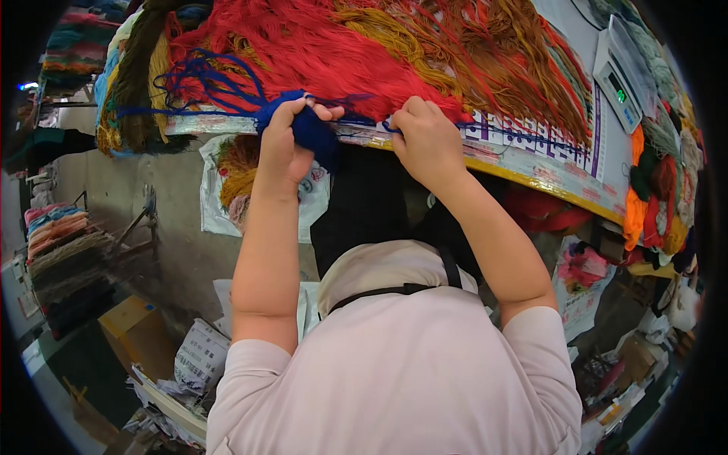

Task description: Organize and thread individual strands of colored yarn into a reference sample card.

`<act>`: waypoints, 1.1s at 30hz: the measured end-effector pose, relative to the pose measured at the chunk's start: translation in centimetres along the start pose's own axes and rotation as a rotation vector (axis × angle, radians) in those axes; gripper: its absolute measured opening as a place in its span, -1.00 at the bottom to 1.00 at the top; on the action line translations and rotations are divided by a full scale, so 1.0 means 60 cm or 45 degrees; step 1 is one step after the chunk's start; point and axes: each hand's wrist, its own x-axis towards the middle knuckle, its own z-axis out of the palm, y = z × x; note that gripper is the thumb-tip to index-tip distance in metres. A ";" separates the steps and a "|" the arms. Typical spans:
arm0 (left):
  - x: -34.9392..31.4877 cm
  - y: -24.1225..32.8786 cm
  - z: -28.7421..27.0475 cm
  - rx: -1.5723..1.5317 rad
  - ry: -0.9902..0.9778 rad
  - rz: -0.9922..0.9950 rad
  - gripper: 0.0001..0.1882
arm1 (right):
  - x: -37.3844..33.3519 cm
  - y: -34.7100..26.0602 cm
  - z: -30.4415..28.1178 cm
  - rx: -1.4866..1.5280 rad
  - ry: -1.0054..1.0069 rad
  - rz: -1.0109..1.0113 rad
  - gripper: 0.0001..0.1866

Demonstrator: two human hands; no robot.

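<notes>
My left hand (292, 140) is closed around a bundle of dark blue yarn (315, 136) at the table's near edge. Loose blue strands trail from it to the left over the table, and part of the bundle hangs below the edge. To the right, my right hand (425, 140) is closed with the fingers curled, pinching a blue strand that shows by its fingertips. Blue strands run between the two hands and on to the right. Just beyond both hands lies a thick spread of red yarn (296, 53), with mustard yarn (390, 38) and rust-brown yarn (493, 53) beside it.
A digital scale (618, 76) stands at the table's right. Orange yarn (635, 186) hangs off the right end, olive yarn (144, 76) off the left. Below are a white plastic bag (216, 201) with yarn and a cardboard box (136, 330). A rack of yarn (64, 235) stands left.
</notes>
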 end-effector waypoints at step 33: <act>-0.120 0.106 0.112 0.255 -0.328 0.017 -0.55 | -0.017 -0.137 -0.066 1.070 0.285 -0.105 -0.65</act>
